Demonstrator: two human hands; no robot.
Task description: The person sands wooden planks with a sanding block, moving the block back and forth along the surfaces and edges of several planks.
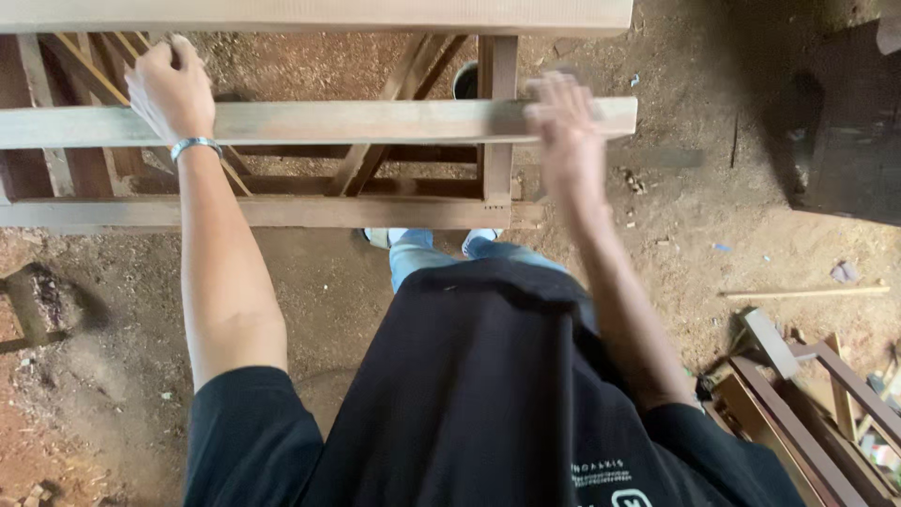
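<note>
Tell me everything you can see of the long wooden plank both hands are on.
The plank is a long, pale, rough-sawn board with straight edges, lying level across a wooden frame of darker rails and posts. Its right end stops square just past the frame's upright; its left end runs out of view. The left hand rests on it near the left, and the blurred right hand presses near its right end.

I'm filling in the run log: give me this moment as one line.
left hand: gripping wooden rail | right hand: on rail near its end, blurred | rail: across wooden frame | floor: dirt
</note>
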